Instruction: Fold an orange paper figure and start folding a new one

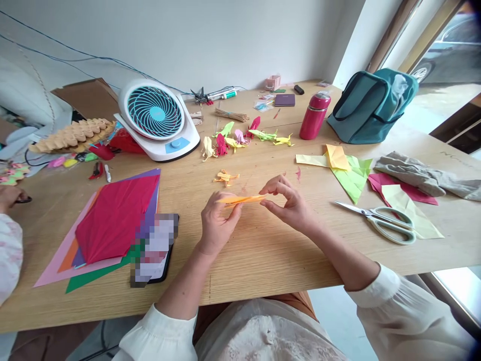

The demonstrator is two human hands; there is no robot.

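Observation:
A thin folded piece of orange paper (244, 199) is held up above the table, stretched level between my hands. My left hand (218, 223) pinches its left end between thumb and fingers. At the right end, my right hand (287, 203) grips the tip with thumb and fingertips. Just beyond my left hand lies a small orange folded figure (226, 177). Farther back, several folded paper figures in yellow, green, pink and red (235, 143) lie in a loose group.
White fan (180, 144), colored sheets (112, 220) and phone (156, 250) at left. Red bottle (314, 118), teal bag (363, 105), scissors (391, 224), paper pieces (353, 175) and gray cloth (411, 173) at right. Another person's hand (11, 196) rests at the far left.

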